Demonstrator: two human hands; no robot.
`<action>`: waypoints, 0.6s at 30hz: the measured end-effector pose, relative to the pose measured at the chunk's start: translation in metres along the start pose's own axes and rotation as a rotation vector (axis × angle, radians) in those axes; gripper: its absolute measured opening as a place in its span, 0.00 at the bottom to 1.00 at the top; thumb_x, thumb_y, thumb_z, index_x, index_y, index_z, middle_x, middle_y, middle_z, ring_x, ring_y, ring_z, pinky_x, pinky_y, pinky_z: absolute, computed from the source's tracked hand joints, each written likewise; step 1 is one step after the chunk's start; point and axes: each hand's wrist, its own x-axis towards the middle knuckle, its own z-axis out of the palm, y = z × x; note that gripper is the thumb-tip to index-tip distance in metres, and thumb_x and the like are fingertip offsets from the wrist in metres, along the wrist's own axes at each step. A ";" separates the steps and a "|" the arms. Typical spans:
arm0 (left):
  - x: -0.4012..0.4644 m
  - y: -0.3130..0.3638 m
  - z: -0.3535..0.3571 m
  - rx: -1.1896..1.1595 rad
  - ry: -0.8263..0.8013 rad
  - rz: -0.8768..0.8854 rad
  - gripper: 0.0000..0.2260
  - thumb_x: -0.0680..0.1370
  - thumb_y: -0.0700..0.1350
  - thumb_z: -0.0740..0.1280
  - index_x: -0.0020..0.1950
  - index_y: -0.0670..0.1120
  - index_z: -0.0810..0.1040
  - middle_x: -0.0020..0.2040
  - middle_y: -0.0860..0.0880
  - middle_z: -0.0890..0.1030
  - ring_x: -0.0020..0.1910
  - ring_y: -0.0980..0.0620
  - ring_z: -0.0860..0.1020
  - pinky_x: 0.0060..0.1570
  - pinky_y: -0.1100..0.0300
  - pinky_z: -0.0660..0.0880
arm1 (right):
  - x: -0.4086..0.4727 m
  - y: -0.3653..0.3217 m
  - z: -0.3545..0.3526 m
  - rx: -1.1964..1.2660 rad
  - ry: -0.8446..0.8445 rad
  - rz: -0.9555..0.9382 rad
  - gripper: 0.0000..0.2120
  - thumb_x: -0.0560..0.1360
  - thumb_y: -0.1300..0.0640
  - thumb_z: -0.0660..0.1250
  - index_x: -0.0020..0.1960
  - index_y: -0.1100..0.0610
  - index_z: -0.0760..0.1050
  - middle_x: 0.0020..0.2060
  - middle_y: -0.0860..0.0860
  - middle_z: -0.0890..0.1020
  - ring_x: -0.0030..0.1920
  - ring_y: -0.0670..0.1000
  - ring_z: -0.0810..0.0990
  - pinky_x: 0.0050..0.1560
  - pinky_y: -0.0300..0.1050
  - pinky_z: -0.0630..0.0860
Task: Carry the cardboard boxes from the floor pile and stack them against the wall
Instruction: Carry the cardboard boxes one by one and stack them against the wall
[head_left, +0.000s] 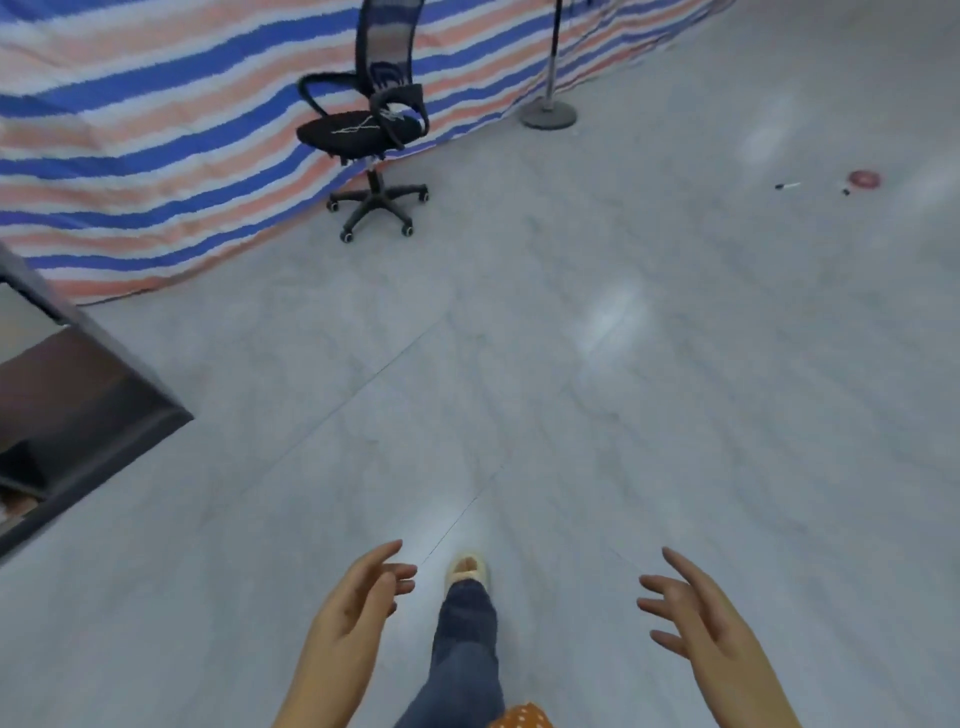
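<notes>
Two hands are showing low in the view, both holding nothing: the left hand is hanging with fingers loosely spread and slightly bent, and the right hand is reaching forward with fingers fanned and nearly straight. Between them one leg in jeans is stepping forward, ending in one pale slipper. No boxes are appearing anywhere in this view, so where they are lying cannot be told. One black office chair is standing on its wheels just in front of the striped tarp (blue, white and orange bands), which is running along the upper left edge. One pole stand with a round base is sitting at the tarp's far end. One dark cabinet is jutting in at the left edge, its corner pointing into the room. Far right, three small items are lying together: one pen, one tiny dark bit and one pink disc. The grey floor is stretching wide between cabinet, chair and these.
</notes>
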 end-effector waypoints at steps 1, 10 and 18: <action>0.012 0.006 0.009 0.011 -0.021 0.009 0.14 0.80 0.34 0.58 0.55 0.50 0.79 0.46 0.49 0.84 0.47 0.55 0.82 0.49 0.58 0.75 | 0.006 -0.002 -0.004 0.016 0.031 0.005 0.14 0.79 0.59 0.59 0.62 0.48 0.73 0.50 0.49 0.83 0.51 0.48 0.82 0.47 0.46 0.78; 0.160 0.093 0.107 0.118 -0.267 0.130 0.13 0.81 0.38 0.59 0.56 0.53 0.77 0.49 0.51 0.83 0.49 0.56 0.81 0.47 0.61 0.76 | 0.117 -0.041 -0.044 0.112 0.309 0.000 0.15 0.79 0.58 0.60 0.64 0.47 0.72 0.53 0.49 0.82 0.53 0.48 0.82 0.43 0.48 0.83; 0.285 0.166 0.220 0.252 -0.515 0.207 0.12 0.81 0.46 0.57 0.59 0.53 0.77 0.50 0.52 0.83 0.50 0.56 0.81 0.52 0.57 0.77 | 0.197 -0.075 -0.092 0.109 0.556 0.051 0.18 0.74 0.44 0.58 0.64 0.39 0.68 0.55 0.43 0.79 0.52 0.43 0.81 0.49 0.43 0.78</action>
